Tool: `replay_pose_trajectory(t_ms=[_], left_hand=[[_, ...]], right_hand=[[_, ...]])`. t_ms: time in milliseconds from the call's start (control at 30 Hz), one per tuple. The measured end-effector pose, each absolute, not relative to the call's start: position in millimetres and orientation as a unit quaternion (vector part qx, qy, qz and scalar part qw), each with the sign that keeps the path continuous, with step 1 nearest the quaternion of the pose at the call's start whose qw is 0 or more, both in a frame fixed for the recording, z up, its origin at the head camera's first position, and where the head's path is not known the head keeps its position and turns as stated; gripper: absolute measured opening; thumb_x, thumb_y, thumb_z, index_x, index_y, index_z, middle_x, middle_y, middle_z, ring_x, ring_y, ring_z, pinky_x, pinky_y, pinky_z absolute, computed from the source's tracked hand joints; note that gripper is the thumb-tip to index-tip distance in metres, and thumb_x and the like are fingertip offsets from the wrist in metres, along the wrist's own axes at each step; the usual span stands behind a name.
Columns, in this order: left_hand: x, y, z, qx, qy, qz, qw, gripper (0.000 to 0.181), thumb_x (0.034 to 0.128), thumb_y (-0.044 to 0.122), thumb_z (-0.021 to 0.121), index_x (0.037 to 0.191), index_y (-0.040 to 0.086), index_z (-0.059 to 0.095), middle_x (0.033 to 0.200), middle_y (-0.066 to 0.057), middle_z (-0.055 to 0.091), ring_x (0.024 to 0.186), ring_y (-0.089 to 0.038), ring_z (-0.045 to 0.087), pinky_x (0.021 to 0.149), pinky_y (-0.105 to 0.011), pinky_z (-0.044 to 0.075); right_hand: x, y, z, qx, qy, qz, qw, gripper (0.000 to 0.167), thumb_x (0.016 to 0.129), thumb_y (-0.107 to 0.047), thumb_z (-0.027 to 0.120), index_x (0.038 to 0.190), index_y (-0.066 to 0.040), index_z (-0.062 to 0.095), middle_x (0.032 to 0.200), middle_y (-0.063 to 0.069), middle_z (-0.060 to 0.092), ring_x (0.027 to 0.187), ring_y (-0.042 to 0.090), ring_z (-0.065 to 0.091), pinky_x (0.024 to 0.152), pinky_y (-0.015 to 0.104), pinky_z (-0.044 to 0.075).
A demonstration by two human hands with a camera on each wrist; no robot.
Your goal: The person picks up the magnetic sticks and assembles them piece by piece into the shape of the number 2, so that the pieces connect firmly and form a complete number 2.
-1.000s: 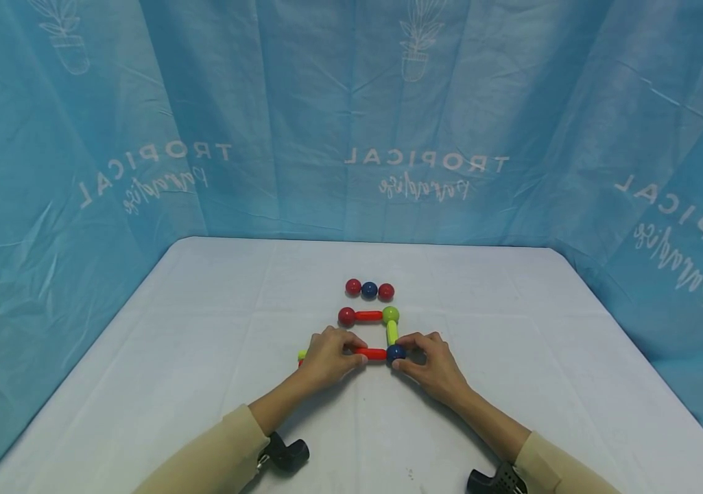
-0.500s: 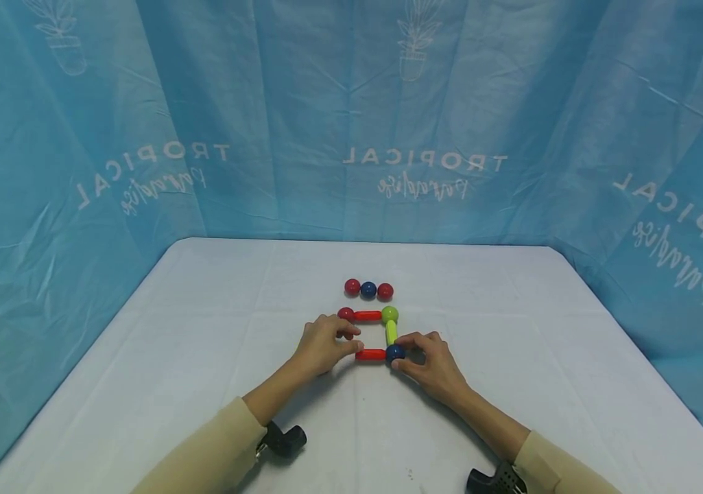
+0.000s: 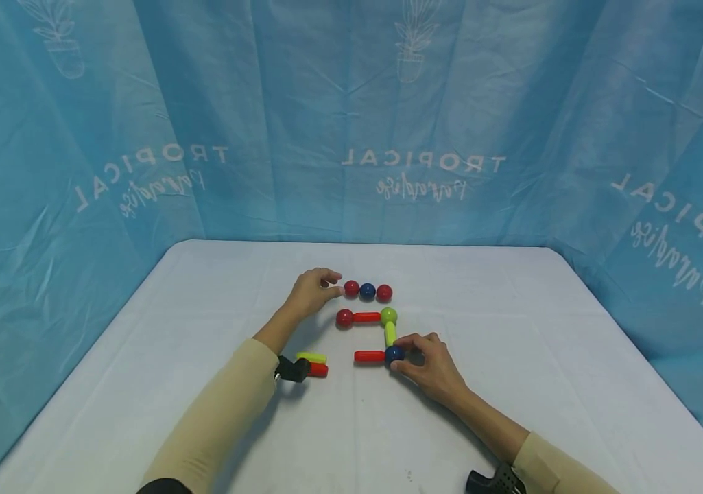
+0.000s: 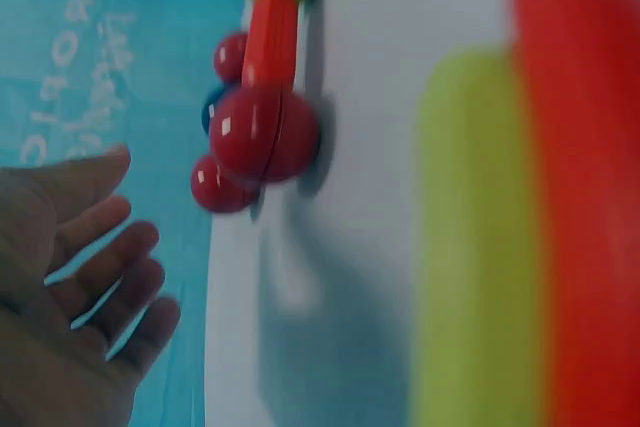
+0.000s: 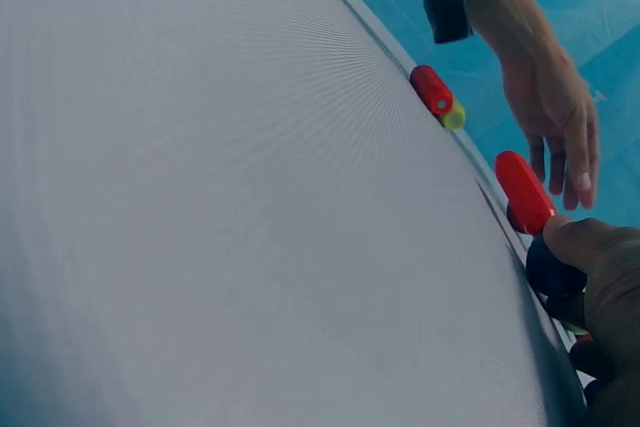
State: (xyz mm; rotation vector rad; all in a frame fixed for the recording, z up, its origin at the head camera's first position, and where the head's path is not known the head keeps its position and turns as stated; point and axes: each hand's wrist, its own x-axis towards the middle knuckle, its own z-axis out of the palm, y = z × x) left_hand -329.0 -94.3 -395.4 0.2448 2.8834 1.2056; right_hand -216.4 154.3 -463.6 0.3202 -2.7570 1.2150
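My left hand [image 3: 314,291] reaches to the left end of a row of loose balls, its thumb and fingers apart beside a red ball [image 3: 352,289]. In the left wrist view the fingers are spread and nothing lies between them. With thumb and fingers my right hand [image 3: 430,367] pinches a blue ball [image 3: 394,354] at the corner of a joined shape. A red rod [image 3: 369,357] points left from that ball. A yellow-green rod [image 3: 390,334] runs back from it to a green ball [image 3: 389,316]. Another red rod [image 3: 366,317] links the green ball to a red ball [image 3: 344,318].
Behind the shape, a blue ball [image 3: 367,291] and a second red ball [image 3: 384,293] complete the row. A loose yellow-green rod [image 3: 312,357] and a red rod [image 3: 319,370] lie by my left wrist camera. Blue printed curtains [image 3: 351,103] surround the white table [image 3: 481,295].
My left hand has let go of the near red rod and moved away and slightly left, up to the row of balls. My right hand stays at the blue ball.
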Motion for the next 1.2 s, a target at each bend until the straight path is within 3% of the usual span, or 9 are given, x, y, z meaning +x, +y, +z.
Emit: replay_pose_trajectory(t_ms=[433, 800, 1200], left_hand=[[-366.4, -91.4, -403.4, 0.069, 0.914, 0.391, 0.089, 0.049, 0.0871, 0.023, 0.066, 0.133, 0.014, 0.053, 0.134, -0.007, 0.055, 0.123, -0.027, 0.051, 0.1, -0.043, 0.044], [-375.2, -87.4, -413.9, 0.061, 0.906, 0.401, 0.124, 0.05, 0.0867, 0.022, 0.066, 0.134, 0.015, 0.052, 0.135, -0.007, 0.054, 0.124, -0.027, 0.05, 0.101, -0.043, 0.043], [-373.8, -77.1, -414.2, 0.067, 0.918, 0.373, 0.117, 0.044, 0.0866, 0.018, 0.066, 0.13, 0.016, 0.056, 0.129, -0.008, 0.057, 0.118, -0.026, 0.051, 0.099, -0.042, 0.044]], right_hand=[[-213.9, 152.5, -461.6, 0.115, -0.906, 0.403, 0.062, 0.035, 0.075, -0.03, 0.078, 0.107, -0.026, 0.066, 0.101, -0.006, 0.06, 0.095, 0.014, 0.045, 0.079, 0.03, 0.038], [-215.0, 152.6, -462.2, 0.119, -0.907, 0.4, 0.063, 0.034, 0.076, -0.03, 0.078, 0.107, -0.026, 0.066, 0.102, -0.006, 0.06, 0.095, 0.013, 0.045, 0.078, 0.03, 0.039], [-215.5, 154.7, -462.0, 0.119, -0.904, 0.406, 0.056, 0.034, 0.075, -0.03, 0.078, 0.107, -0.027, 0.066, 0.102, -0.005, 0.061, 0.096, 0.015, 0.045, 0.079, 0.031, 0.038]])
